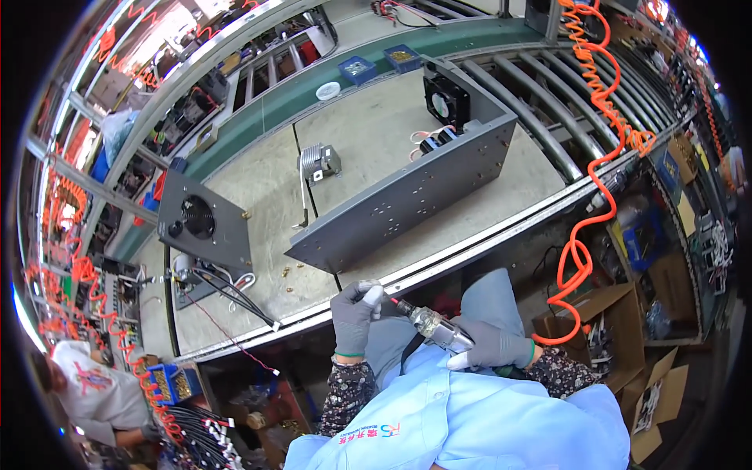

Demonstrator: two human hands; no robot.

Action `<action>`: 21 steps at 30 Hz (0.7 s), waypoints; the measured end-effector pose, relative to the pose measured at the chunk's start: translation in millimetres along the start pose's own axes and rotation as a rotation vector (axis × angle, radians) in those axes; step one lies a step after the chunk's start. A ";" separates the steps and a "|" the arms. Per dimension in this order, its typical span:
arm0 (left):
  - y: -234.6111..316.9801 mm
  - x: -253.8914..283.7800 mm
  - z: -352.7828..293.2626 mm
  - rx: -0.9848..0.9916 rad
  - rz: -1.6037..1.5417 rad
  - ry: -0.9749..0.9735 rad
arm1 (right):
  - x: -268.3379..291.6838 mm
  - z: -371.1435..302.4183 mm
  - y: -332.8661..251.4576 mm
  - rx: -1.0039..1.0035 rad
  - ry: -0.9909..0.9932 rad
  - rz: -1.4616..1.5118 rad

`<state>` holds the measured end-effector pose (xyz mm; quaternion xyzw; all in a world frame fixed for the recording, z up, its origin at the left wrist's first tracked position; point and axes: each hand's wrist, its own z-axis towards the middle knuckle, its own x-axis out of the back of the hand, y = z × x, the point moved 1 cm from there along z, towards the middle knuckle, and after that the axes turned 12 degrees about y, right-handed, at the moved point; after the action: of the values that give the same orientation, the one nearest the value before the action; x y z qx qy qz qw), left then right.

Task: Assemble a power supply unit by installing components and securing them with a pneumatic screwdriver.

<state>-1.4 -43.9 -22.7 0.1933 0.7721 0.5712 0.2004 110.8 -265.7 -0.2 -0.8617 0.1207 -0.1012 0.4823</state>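
My right hand (493, 345), in a grey glove with pale fingertips, is wrapped round a silver air screwdriver (440, 329). The tool's reddish tip points toward my left hand (356, 313), which is also gloved. Thumb and fingers there are pinched together close to that tip; whatever they hold is too small to make out. Just beyond the hands, a large dark grey metal chassis panel (407, 205) stands on edge on the workbench (270, 270). Behind it are a black fan (448, 98) and dark capacitors (439, 141). A few brass screws (288, 290) lie near the panel's left end.
Left of the chassis stands a smaller panel with a round fan (197, 217), cables beside it. A finned metal coil (319, 162) sits mid-bench. Blue parts bins (358, 70) line the back. An orange air hose (576, 266) hangs at right over cardboard boxes (619, 321). A person (102, 392) is at lower left.
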 end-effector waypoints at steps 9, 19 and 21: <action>36.2 -4.4 3.9 0.046 0.348 -0.192 | 9.4 -5.4 11.2 0.165 0.117 -0.249; 63.8 -22.2 -1.3 -0.057 0.202 -0.170 | 14.6 -9.3 -3.0 0.233 0.037 0.001; 70.7 -21.4 4.4 -0.071 0.155 -0.244 | 12.3 -8.5 -5.2 0.266 0.066 -0.008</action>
<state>23.9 -32.4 45.9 0.3131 0.7041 0.5843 0.2546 120.6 -273.7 9.3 -0.7869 0.1185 -0.1466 0.5876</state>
